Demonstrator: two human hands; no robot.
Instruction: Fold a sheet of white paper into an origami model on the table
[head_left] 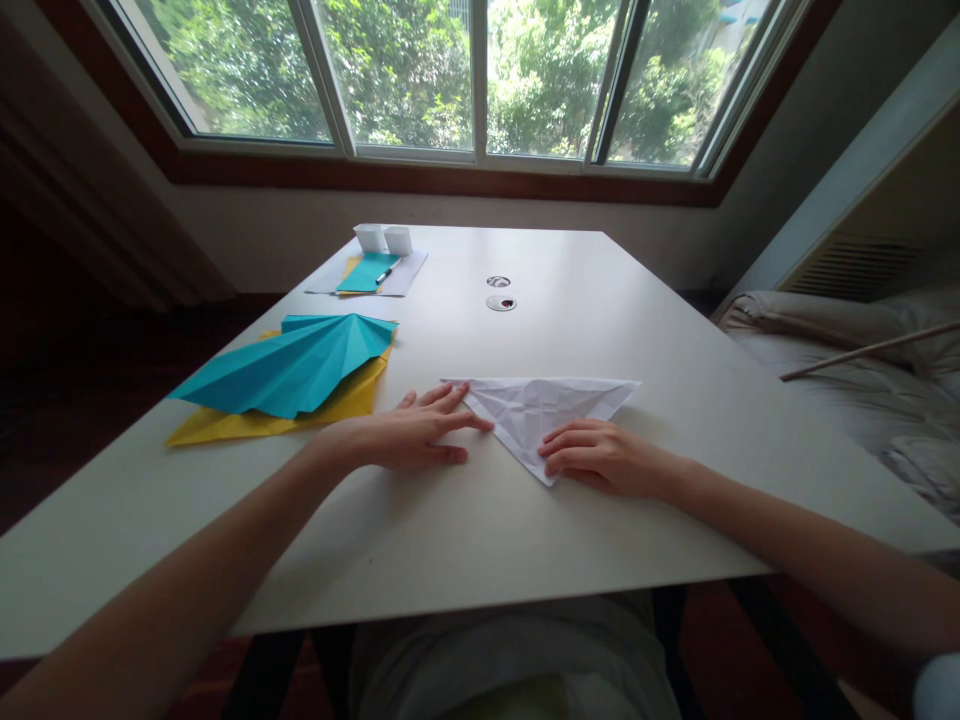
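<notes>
A white sheet of paper (536, 400), folded into a triangle and covered in creases, lies on the table with its long edge away from me and one corner toward me. My left hand (424, 428) rests at its left corner, fingers spread, with fingertips touching the paper's left edge. On the near corner lies my right hand (600, 455), its fingers together and slightly bent over the right edge, pressing the paper down. The right thumb is partly hidden.
On the left lies pleated turquoise paper (300, 365) over yellow paper (202, 427). Farther back are turquoise paper (366, 272), a pen (388, 271), and white containers (397, 240). Two round fittings (501, 303) sit mid-table. The white table's front edge (510, 607) is close to me.
</notes>
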